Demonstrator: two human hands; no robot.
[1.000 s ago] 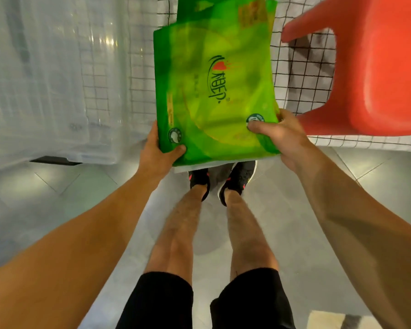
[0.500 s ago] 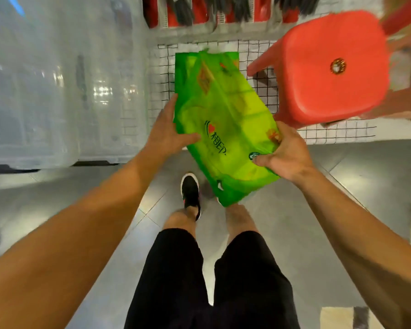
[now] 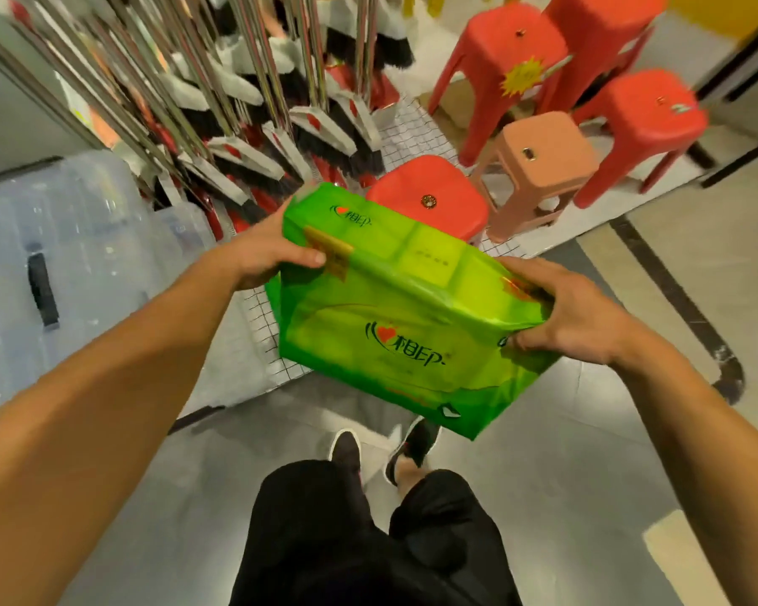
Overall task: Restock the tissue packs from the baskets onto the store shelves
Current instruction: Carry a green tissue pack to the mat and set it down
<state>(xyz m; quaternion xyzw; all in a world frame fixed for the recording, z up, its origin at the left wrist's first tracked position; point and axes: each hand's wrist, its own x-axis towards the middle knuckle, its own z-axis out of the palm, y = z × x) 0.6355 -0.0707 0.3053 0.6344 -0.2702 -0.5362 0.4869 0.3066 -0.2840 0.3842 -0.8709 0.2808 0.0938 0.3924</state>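
Note:
A big green tissue pack (image 3: 394,308) with a red heart logo hangs in the air in front of me, tilted with its right end lower. My left hand (image 3: 268,251) grips its upper left end, thumb on top near an orange label. My right hand (image 3: 574,312) grips its right end, fingers curled over the edge. No basket or store shelf with tissue packs shows in this view.
Brooms (image 3: 281,137) stand bundled behind the pack on a white wire grid platform (image 3: 259,338). Red stools (image 3: 429,203) and a pink stool (image 3: 543,164) stand to the right. Clear plastic bins (image 3: 71,255) sit at left. Grey tiled floor (image 3: 565,474) lies under my feet.
The pack has come up from the grid and turned from upright to nearly flat. My view has lifted, so brooms and more stools now show. Both hands keep their hold.

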